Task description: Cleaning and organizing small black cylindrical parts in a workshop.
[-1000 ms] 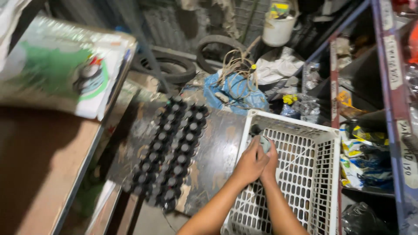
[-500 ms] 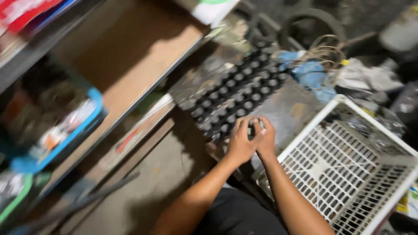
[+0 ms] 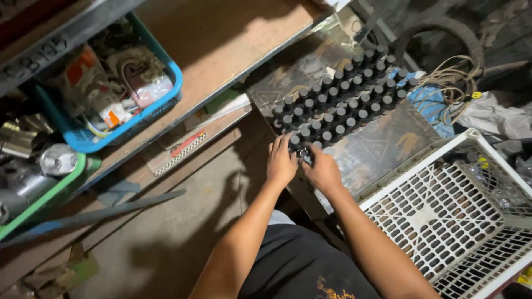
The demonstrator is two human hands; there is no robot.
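Right now the fingers point(image 3: 299, 156) of both hands meet over one small dark piece point(image 3: 305, 155) at the near corner of the metal sheet point(image 3: 382, 145); the left hand point(image 3: 281, 164) and right hand point(image 3: 323, 173) are curled together around it, though how firmly they pinch it cannot be told. Just beyond, rows of black capped bottles point(image 3: 341, 102) stand upright in a long block running toward the sheet's far edge, closely packed, so most of the arranging looks done, with the near end of the block apparently being filled. A white slatted plastic crate point(image 3: 443, 216) lies beside the right forearm, seemingly without bottles. A blue basket point(image 3: 166, 105) sits on the shelf to the left.
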